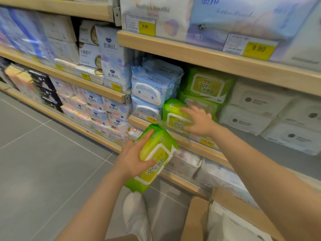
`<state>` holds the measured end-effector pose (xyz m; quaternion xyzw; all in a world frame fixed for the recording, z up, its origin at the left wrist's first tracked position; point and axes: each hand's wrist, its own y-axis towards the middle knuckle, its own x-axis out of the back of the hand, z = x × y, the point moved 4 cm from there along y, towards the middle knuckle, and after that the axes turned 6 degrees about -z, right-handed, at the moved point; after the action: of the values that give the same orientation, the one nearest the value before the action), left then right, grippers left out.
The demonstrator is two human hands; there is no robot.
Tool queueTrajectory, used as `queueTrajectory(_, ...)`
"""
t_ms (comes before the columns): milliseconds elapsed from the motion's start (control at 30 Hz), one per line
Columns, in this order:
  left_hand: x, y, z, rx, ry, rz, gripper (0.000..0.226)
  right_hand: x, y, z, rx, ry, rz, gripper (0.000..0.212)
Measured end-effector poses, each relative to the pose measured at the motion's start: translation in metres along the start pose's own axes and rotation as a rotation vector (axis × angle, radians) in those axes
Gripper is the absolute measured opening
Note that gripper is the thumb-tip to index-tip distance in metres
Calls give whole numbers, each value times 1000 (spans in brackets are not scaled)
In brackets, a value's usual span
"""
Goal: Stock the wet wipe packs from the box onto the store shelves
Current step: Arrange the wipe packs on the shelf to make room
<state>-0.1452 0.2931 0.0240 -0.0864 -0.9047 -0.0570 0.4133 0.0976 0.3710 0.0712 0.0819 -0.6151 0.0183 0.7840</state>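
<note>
My left hand (137,154) grips a green wet wipe pack (154,160) in front of the shelf, its lid label facing me. My right hand (199,120) rests with spread fingers on another green wipe pack (173,115) lying at the front of the middle shelf (196,145). Behind it, two more green packs (208,86) are stacked one on the other. The cardboard box (196,221) stands on the floor at the lower right, with white packs showing inside it.
Blue cartoon-faced wipe packs (149,94) are stacked left of the green ones. White boxed packs (271,113) fill the shelf to the right. Yellow price tags (206,142) line the shelf edges. Grey tiled floor (43,153) lies to the left; my shoe (137,214) is below.
</note>
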Motion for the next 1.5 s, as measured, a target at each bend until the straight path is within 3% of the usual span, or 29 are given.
queueTrajectory(67, -2, -6, -5, -36, -20, 74, 92, 1, -31, 24, 107, 250, 125, 91)
queueTrajectory(133, -6, -11, -16, -102, -65, 138, 97, -7, -65, 40, 78, 468, 336, 106)
queueTrajectory(200, -9, -15, -29, -146, -171, 186, 98, -14, -90, 43, -6, 570, 415, 115)
queueTrajectory(333, -11, -22, -45, -131, -269, 219, 98, -8, -123, 37, -171, 915, 277, 81)
queueTrajectory(433, -9, -23, -52, -128, -262, 148, 113, -6, -144, 25, -300, 1038, 111, 84)
queueTrajectory(533, 0, -22, -57, -89, -248, -123, 126, -1, -158, 11, -387, 1152, -63, 81)
queueTrajectory(600, 0, -21, -52, 56, -457, -148, 132, 3, -163, 4, -436, 1241, -121, 84)
queueTrajectory(667, -9, -20, -50, 180, -685, 19, 126, 5, -167, -3, -474, 1342, -163, 89)
queueTrajectory(733, -20, -21, -51, 186, -753, 169, 118, 8, -168, -5, -493, 1443, -168, 92)
queueTrajectory(867, -26, -17, -56, 208, -807, 134, 85, 11, -170, -2, -486, 1346, -100, 80)
queueTrajectory(1000, -29, -13, -62, 173, -809, 116, 74, 10, -168, -2, -459, 1235, -75, 85)
queueTrajectory(1100, -26, 2, -69, 107, -761, 151, 75, 21, -160, -12, -446, 1262, -204, 75)
queueTrajectory(1200, -10, 45, -71, 54, -702, 109, 83, 41, -144, -27, -408, 1246, -353, 90)
queueTrajectory(1233, 1, 62, -71, -9, -643, 29, 72, 50, -138, -31, -404, 1237, -401, 92)
queueTrajectory(1300, 30, 99, -69, -195, -393, -206, 46, 65, -122, -39, -390, 1184, -496, 89)
queueTrajectory(1367, 56, 134, -69, -376, -38, -377, 55, 76, -102, -45, -378, 1112, -558, 87)
queueTrajectory(1433, 64, 168, -67, -443, 273, -398, 70, 77, -81, -48, -396, 1039, -573, 80)
queueTrajectory(1500, 53, 192, -57, -421, 510, -319, 67, 75, -57, -46, -433, 993, -570, 58)
